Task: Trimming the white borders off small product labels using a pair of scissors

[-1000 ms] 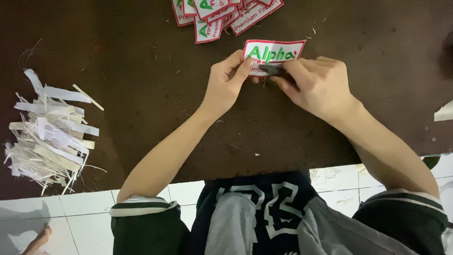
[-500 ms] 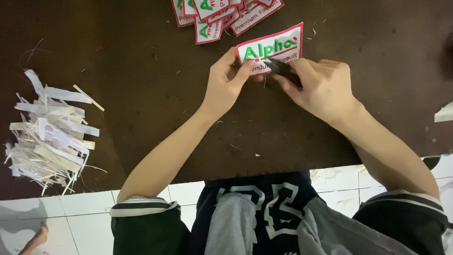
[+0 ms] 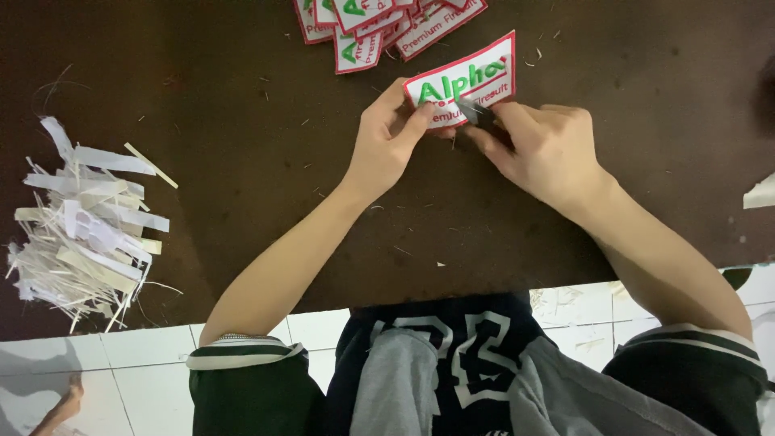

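Observation:
My left hand (image 3: pixel 389 144) pinches the lower left edge of a white embroidered patch (image 3: pixel 468 77) with a red border and green lettering. The patch is tilted, its right end raised. My right hand (image 3: pixel 539 148) grips a small dark cutting tool (image 3: pixel 478 113) whose tip rests on the patch's lower edge. Both hands meet over the dark brown table (image 3: pixel 242 97).
A pile of similar red-bordered patches (image 3: pixel 379 24) lies at the table's far edge. A heap of white paper strips (image 3: pixel 85 222) sits at the left. A white scrap (image 3: pixel 759 194) lies at the right edge. White floor tiles (image 3: pixel 121 371) show below the table.
The patch has turned from lying level to tilted with its right end up, and it has shifted slightly away from me. The dark tool now sits over its lower edge.

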